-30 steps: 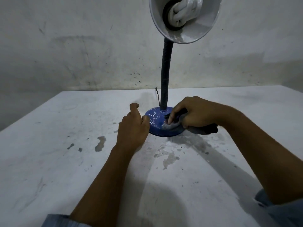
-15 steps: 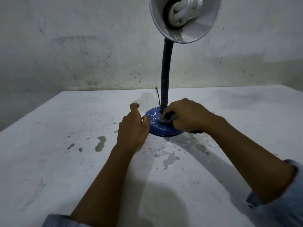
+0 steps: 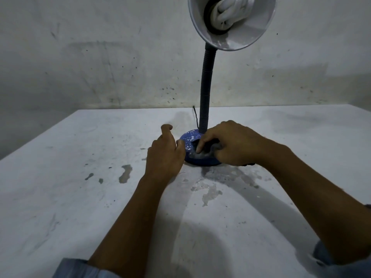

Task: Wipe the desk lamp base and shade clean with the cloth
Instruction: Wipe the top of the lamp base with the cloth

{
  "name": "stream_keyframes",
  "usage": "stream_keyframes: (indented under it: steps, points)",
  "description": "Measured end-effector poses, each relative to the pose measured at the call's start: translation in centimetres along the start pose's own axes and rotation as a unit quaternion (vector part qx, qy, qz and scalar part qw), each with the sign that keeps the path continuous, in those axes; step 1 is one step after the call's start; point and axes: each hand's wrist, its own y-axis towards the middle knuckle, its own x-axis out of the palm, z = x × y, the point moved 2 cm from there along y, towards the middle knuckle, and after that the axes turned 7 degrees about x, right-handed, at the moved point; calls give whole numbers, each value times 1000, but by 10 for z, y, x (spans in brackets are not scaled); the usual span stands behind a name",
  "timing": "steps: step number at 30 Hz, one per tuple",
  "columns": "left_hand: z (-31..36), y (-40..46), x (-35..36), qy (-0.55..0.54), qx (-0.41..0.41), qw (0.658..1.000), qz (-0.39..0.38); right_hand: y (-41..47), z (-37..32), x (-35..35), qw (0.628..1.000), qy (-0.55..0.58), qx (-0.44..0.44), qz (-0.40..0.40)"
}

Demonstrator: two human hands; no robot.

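Observation:
The desk lamp stands mid-table: a round blue base [image 3: 189,138] flecked with white, a dark flexible neck [image 3: 206,93] and a pale shade [image 3: 236,39] with a white spiral bulb, tilted toward me at the top. My right hand [image 3: 234,145] grips a dark grey cloth [image 3: 202,153] and presses it onto the front of the base. My left hand [image 3: 164,153] rests against the base's left rim, thumb touching it, fingers loosely curled around nothing. Most of the cloth is hidden under my right hand.
The white table [image 3: 80,197] is scuffed, with chipped grey patches [image 3: 125,173] left of my left arm and in front of the base. A stained wall [image 3: 100,57] stands close behind. A thin dark cord [image 3: 195,117] rises behind the base.
My right hand slid the cloth from the base's right side up toward the neck, then back down to the front. My left hand stayed at the rim.

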Motion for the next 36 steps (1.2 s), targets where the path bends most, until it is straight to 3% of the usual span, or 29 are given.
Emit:
stream_keyframes:
  steps: [6,9,13,16,20,25,36]
  points:
    - [1,0,1,-14,-25,1000,-7,-15,31,4,982,-110,106,110]
    - [0,0,1,-13,-15,1000,-10,-21,28,11,984,-70,54,154]
    - [-2,-4,1,-1,6,1000,-8,-23,15,24,995,-1,-33,95]
    - [-3,-3,3,-5,-8,1000,-16,-19,29,14,995,28,22,97]
    - [-1,-2,5,10,-24,999,-24,-20,49,12,979,-96,124,133]
    - [-2,-4,7,12,-23,999,-26,-19,36,17,987,4,89,131]
    - [13,-4,7,-76,-84,993,-22,-19,40,19,982,-21,127,138]
